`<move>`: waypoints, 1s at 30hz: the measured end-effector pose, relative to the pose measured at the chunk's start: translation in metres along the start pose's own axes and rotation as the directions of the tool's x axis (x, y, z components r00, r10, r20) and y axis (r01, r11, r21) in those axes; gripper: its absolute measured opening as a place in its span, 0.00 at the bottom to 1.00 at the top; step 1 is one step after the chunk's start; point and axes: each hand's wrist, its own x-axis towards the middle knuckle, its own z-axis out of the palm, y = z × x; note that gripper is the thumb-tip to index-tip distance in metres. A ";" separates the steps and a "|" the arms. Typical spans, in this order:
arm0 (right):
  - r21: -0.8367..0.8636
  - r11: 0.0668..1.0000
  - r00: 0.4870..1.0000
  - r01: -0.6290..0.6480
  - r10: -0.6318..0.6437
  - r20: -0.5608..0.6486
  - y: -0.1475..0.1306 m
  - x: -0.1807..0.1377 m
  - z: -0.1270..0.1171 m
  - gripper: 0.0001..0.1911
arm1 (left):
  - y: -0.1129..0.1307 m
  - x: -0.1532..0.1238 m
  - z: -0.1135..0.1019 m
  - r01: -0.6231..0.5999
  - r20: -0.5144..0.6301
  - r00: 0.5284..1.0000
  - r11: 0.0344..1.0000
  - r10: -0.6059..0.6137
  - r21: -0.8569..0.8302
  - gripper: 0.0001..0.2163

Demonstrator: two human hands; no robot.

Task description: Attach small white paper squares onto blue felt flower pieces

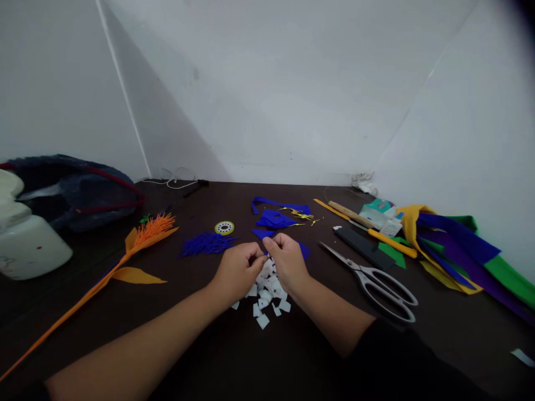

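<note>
My left hand (241, 269) and my right hand (288, 262) meet at the middle of the dark table, both with fingers pinched together. Whatever lies between the fingertips is too small or hidden to name. Right beneath them is a heap of small white square pieces (264, 296), partly covered by the hands. Just left of my left hand lies a pile of thin blue strips (205, 244), with a round yellow-rimmed disc (224, 227) behind it. Blue fabric pieces (273, 219) and some yellow threads (304, 215) lie beyond my right hand.
Scissors (368, 278), a black bar (363, 247), a yellow-handled cutter (392, 243) and folded coloured fabric (455, 245) lie to the right. An orange handmade flower (144, 239), a white bottle (33, 245) and a dark basket (96, 192) are on the left. A wall (271, 111) closes the back.
</note>
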 end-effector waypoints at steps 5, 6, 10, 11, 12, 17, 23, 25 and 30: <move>-0.016 1.000 1.000 0.006 -0.006 0.013 -0.002 0.000 -0.002 0.14 | -0.006 0.002 0.002 0.038 0.085 0.996 0.988 -0.025 -0.148 0.06; -0.013 1.000 1.000 0.007 -0.007 0.029 -0.002 0.000 -0.002 0.14 | -0.007 0.003 0.003 0.061 0.103 0.994 0.971 -0.037 -0.231 0.06; 0.021 1.000 0.997 -0.007 0.005 0.072 -0.003 -0.003 -0.001 0.14 | -0.009 0.005 0.006 0.152 0.129 0.987 0.846 -0.099 -0.510 0.08; 0.030 0.999 0.997 -0.012 0.010 0.076 -0.004 -0.004 0.000 0.14 | -0.009 0.005 0.006 0.171 0.138 0.984 0.824 -0.114 -0.541 0.07; 0.034 0.999 0.997 -0.012 0.009 0.081 -0.004 -0.004 0.000 0.14 | -0.009 0.005 0.006 0.182 0.142 0.982 0.814 -0.123 -0.552 0.06; -0.052 0.998 1.000 0.020 -0.020 -0.006 -0.002 0.002 -0.006 0.16 | -0.009 0.004 0.003 0.155 0.099 0.987 0.876 -0.123 -0.456 0.04; -0.146 0.979 0.986 0.143 -0.154 -0.069 -0.008 0.016 -0.029 0.12 | -0.010 0.003 0.001 0.187 0.054 0.982 0.873 -0.182 -0.451 0.03; -0.227 0.924 0.951 0.309 -0.296 0.089 -0.013 0.015 -0.035 0.08 | -0.009 0.003 0.000 0.198 0.054 0.979 0.863 -0.195 -0.466 0.04; -0.368 0.674 0.765 0.641 -0.520 0.381 -0.015 0.009 -0.034 0.11 | -0.008 0.002 -0.001 0.209 0.054 0.977 0.855 -0.208 -0.475 0.03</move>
